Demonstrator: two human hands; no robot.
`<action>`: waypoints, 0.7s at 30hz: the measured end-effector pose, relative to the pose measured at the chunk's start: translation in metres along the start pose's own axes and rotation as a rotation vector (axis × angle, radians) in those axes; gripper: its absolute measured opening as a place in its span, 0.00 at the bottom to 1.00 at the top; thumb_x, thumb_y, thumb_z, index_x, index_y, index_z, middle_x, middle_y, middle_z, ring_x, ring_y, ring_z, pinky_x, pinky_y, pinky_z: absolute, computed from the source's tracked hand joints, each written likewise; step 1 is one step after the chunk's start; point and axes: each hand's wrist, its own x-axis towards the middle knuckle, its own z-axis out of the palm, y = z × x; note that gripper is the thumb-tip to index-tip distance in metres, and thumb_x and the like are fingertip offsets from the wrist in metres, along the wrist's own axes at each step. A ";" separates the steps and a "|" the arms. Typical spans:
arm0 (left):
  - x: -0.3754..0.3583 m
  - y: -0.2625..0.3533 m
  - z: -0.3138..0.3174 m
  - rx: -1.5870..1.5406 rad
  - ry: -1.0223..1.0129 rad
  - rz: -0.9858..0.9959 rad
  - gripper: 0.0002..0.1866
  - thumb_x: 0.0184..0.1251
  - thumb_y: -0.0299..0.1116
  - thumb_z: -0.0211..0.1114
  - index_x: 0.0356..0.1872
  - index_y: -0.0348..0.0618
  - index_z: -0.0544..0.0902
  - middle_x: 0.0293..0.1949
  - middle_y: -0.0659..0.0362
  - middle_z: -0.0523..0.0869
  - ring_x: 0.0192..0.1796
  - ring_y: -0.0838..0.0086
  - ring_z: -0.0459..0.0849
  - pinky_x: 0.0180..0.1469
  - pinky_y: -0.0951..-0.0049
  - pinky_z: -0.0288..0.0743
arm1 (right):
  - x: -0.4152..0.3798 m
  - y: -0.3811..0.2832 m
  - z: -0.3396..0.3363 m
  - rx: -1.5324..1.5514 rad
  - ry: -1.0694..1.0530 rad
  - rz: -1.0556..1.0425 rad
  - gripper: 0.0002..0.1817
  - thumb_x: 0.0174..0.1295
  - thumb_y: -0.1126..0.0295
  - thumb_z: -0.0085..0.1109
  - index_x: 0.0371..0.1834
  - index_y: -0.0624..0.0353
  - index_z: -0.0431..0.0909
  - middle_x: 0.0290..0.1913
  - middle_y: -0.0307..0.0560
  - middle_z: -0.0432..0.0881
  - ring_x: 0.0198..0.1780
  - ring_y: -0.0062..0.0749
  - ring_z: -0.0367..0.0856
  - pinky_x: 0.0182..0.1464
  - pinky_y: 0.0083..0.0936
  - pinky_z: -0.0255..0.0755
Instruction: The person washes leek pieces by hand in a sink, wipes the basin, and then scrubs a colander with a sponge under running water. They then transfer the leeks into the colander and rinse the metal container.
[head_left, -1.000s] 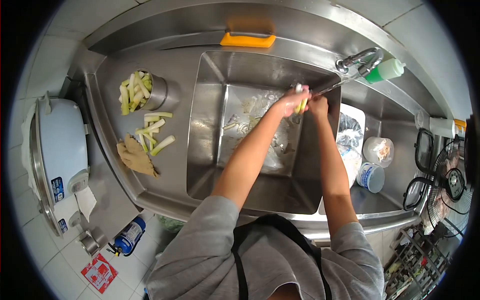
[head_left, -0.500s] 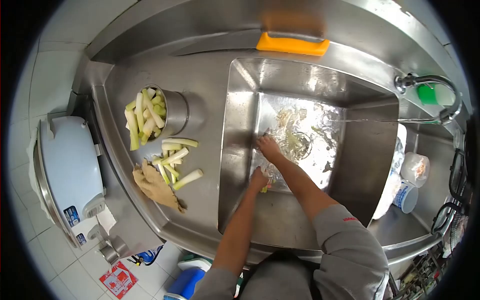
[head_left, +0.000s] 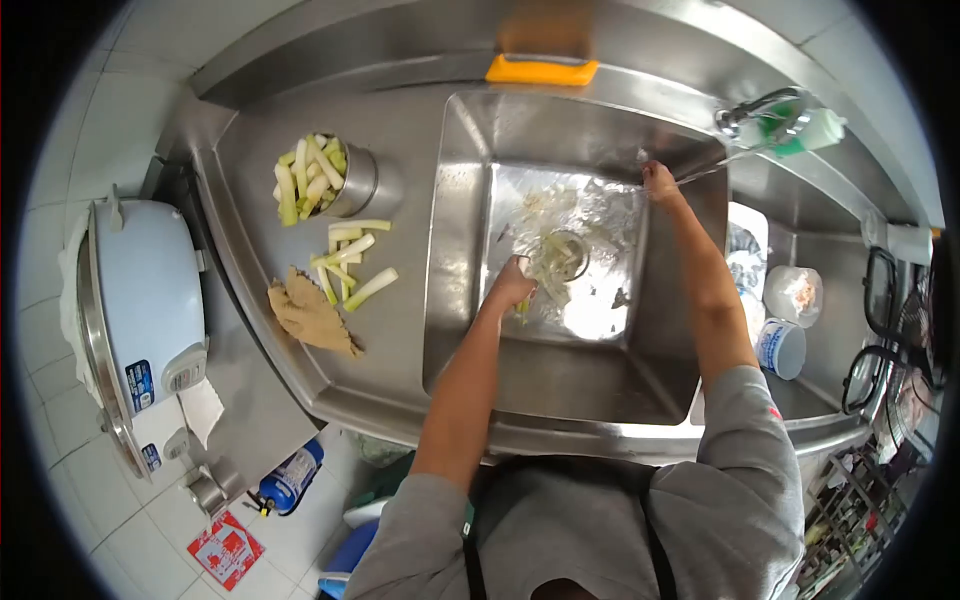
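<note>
In the head view my left hand (head_left: 513, 284) is low over the left part of the steel sink basin (head_left: 560, 385), its fingers closed. Green and pale vegetable scraps (head_left: 522, 308) show at its edge and seem to be held in it. My right hand (head_left: 659, 182) is at the basin's back right, in the thin water stream (head_left: 705, 172) from the faucet (head_left: 762, 108). Its fingers look stretched out, with no object visible in them. Wet vegetable peelings (head_left: 555, 255) lie on the basin floor around the round drain, between my hands.
Left on the counter stand a metal pot (head_left: 356, 182) of cut leek-like stalks, loose stalks (head_left: 350, 262) and a brown cloth-like piece (head_left: 308, 312). An orange-handled knife (head_left: 542, 71) lies behind the basin. Plastic tubs (head_left: 782, 348) sit at right.
My right hand has moved from the basin's left side to the water stream at the back right. My left hand remains at the left, now nearer the drain. The view has shifted.
</note>
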 end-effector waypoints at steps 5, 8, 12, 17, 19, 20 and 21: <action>-0.015 0.083 0.034 -0.172 0.051 0.180 0.26 0.49 0.17 0.54 0.51 0.43 0.60 0.32 0.54 0.74 0.24 0.75 0.76 0.22 0.76 0.70 | -0.024 -0.057 -0.083 0.337 0.112 0.217 0.22 0.56 0.53 0.45 0.18 0.61 0.75 0.16 0.45 0.74 0.20 0.31 0.71 0.24 0.30 0.64; -0.024 0.129 0.056 -0.253 0.056 0.386 0.26 0.50 0.16 0.53 0.51 0.44 0.60 0.33 0.55 0.74 0.24 0.76 0.75 0.22 0.77 0.70 | -0.037 -0.074 -0.108 0.907 -0.262 0.504 0.21 0.58 0.51 0.41 0.24 0.56 0.76 0.13 0.36 0.67 0.16 0.23 0.63 0.21 0.22 0.60; -0.036 0.184 0.080 -0.273 0.037 0.544 0.26 0.49 0.16 0.52 0.52 0.46 0.60 0.34 0.55 0.75 0.24 0.76 0.74 0.22 0.77 0.70 | -0.058 -0.093 -0.138 1.377 -0.605 0.374 0.11 0.61 0.65 0.40 0.40 0.57 0.70 0.25 0.34 0.70 0.25 0.20 0.67 0.29 0.17 0.64; -0.045 0.226 0.105 -0.271 -0.030 0.547 0.27 0.48 0.16 0.52 0.52 0.44 0.59 0.35 0.53 0.76 0.25 0.76 0.75 0.23 0.76 0.71 | -0.067 -0.102 -0.153 1.198 -0.486 0.419 0.13 0.57 0.56 0.49 0.33 0.53 0.75 0.29 0.34 0.74 0.33 0.19 0.70 0.36 0.19 0.64; -0.050 0.234 0.117 -0.262 0.014 0.555 0.25 0.49 0.18 0.55 0.50 0.43 0.60 0.33 0.54 0.76 0.23 0.76 0.75 0.22 0.77 0.70 | -0.064 -0.101 -0.147 1.094 -0.426 0.456 0.15 0.54 0.50 0.51 0.29 0.50 0.77 0.23 0.31 0.73 0.25 0.14 0.66 0.27 0.14 0.57; -0.051 0.237 0.122 -0.257 0.037 0.555 0.24 0.50 0.19 0.56 0.50 0.43 0.61 0.32 0.55 0.76 0.22 0.77 0.75 0.21 0.77 0.70 | -0.062 -0.096 -0.139 1.152 -0.419 0.419 0.16 0.54 0.50 0.51 0.28 0.49 0.77 0.20 0.30 0.72 0.19 0.14 0.64 0.23 0.12 0.54; -0.048 0.238 0.126 -0.301 0.084 0.597 0.22 0.50 0.21 0.58 0.47 0.43 0.63 0.30 0.57 0.76 0.22 0.78 0.75 0.20 0.78 0.70 | -0.065 -0.098 -0.141 1.144 -0.428 0.417 0.16 0.53 0.50 0.52 0.26 0.50 0.76 0.19 0.30 0.72 0.19 0.14 0.64 0.22 0.13 0.55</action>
